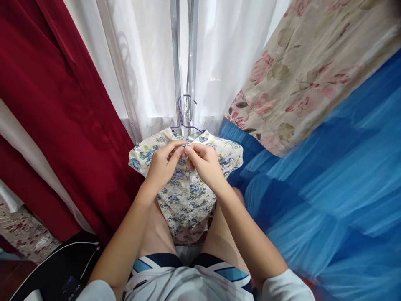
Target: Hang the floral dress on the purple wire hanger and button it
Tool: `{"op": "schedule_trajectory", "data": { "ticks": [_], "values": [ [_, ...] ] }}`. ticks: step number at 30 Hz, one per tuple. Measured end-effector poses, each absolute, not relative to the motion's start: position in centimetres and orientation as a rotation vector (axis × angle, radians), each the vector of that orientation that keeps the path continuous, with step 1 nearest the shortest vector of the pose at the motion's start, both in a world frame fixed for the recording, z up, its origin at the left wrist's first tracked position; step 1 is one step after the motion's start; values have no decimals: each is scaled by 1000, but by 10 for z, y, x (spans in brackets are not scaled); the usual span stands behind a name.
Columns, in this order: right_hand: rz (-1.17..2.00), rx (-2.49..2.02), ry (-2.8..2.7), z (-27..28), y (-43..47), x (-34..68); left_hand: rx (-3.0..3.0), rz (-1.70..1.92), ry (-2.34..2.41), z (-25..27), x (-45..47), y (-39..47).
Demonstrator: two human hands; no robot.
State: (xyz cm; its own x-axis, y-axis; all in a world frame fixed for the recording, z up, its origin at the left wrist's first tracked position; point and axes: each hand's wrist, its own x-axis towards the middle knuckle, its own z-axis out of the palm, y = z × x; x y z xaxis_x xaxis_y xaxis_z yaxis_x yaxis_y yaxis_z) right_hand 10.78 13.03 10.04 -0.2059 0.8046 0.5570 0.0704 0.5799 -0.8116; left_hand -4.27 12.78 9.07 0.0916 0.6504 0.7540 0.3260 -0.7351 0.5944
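A white short-sleeved blouse (196, 196) with blue and green flowers hangs in front of me on a purple wire hanger (181, 113). My left hand (166, 161) and my right hand (203, 161) meet at the middle of its neckline. Thumbs and forefingers of both hands are pinched together there, nearly touching each other. What lies between the fingertips is too small and too covered to make out, perhaps an edge of the collar. Below the hands, a centre seam runs down the blouse, whose lower part hangs between my legs.
White sheer curtains (147, 62) hang behind the hanger. On the left is a dark red cloth (84, 117). A beige floral cloth (282, 83) and blue tulle (313, 196) fill the right. A black round surface (50, 271) with a white cable stands at lower left.
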Motion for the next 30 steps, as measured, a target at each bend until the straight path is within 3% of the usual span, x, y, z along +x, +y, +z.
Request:
{"op": "schedule_trajectory", "data": {
  "ticks": [3,7,13,17,23,26,30],
  "values": [
    [669,-795,-1695,94,129,103,2231,1732,1003,107,-38,129],
    [426,-950,-1737,64,139,95,2034,2067,1061,114,-53,138],
    [742,-971,-1666,20,130,108,1246,2396,1002,92,-143,206],
    [768,-983,-1624,-1,113,116,507,2234,1010,28,-161,230],
    [834,-1050,-1406,-36,113,148,467,1912,1027,-64,-90,206],
    [806,-1209,-1431,-55,117,180,577,1863,917,-68,-54,187],
    [771,-1405,-1649,-77,109,194,877,1729,735,-36,-14,153]
  ]
}}
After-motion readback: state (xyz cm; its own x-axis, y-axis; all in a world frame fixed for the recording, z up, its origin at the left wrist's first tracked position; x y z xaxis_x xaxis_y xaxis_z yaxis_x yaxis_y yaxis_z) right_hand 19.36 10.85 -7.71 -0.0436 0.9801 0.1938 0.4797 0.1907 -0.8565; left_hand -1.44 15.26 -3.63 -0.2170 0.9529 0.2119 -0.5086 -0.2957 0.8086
